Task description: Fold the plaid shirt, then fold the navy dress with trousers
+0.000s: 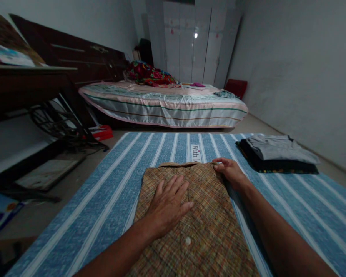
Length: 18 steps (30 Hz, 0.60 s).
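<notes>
A brown checked garment [207,215] with a pale button lies flat on a blue and white striped cloth [103,192]. Its sides are straight, and its far edge shows a narrow strip of fabric. My left hand [170,204] rests palm down on its upper left part, fingers stretched out. At the far right corner, my right hand [229,172] pinches the garment's edge between thumb and fingers. The near end of the garment runs out of view at the bottom.
To the right sits a stack of folded clothes [279,152], grey over black. Beyond the striped cloth stands a bed [167,107] with a red floral blanket [150,73]. A dark table [25,84] with a metal wheel frame stands at left. White wardrobes [187,46] line the back.
</notes>
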Motion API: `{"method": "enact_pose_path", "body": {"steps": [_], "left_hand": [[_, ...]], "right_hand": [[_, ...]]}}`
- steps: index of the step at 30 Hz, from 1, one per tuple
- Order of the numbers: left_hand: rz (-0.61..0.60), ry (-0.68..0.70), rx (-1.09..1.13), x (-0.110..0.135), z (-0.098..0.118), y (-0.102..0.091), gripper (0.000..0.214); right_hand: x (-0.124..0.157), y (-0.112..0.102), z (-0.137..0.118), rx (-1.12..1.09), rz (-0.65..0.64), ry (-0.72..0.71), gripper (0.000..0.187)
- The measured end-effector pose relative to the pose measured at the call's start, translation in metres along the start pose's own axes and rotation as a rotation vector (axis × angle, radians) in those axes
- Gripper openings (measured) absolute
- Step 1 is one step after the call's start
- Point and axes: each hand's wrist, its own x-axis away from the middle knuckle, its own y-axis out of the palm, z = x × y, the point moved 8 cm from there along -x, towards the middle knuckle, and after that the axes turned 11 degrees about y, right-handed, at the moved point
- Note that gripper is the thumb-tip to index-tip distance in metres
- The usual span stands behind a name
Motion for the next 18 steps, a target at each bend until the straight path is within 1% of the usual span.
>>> {"method": "enact_pose_path", "body": {"steps": [6,9,11,14,16,18], "left_hand": [[0.009,0.001,0.02,-0.001,-0.001,-0.001,0.059],[0.019,0.0,0.02,-0.001,0.002,-0.009,0.059],[0.041,0.041,0.02,-0.003,0.008,-0.016,0.059],[0.039,0.15,0.028,-0.006,0.021,-0.022,0.059],[-0.009,0.181,0.035,-0.008,0.025,-0.018,0.061],[-0.059,0.18,0.042,-0.009,0.025,-0.012,0.062]], "right_hand": [[0.001,0.001,0.001,0.011,0.006,0.002,0.033],[0.0,0.0,0.002,0.031,0.02,0.01,0.035],[-0.001,-0.001,0.003,0.058,0.039,0.012,0.036],[-0.003,-0.005,0.005,0.126,0.088,-0.004,0.036],[-0.005,-0.011,0.004,0.192,0.144,-0.031,0.035],[-0.005,-0.019,0.001,0.254,0.223,-0.064,0.034]]}}
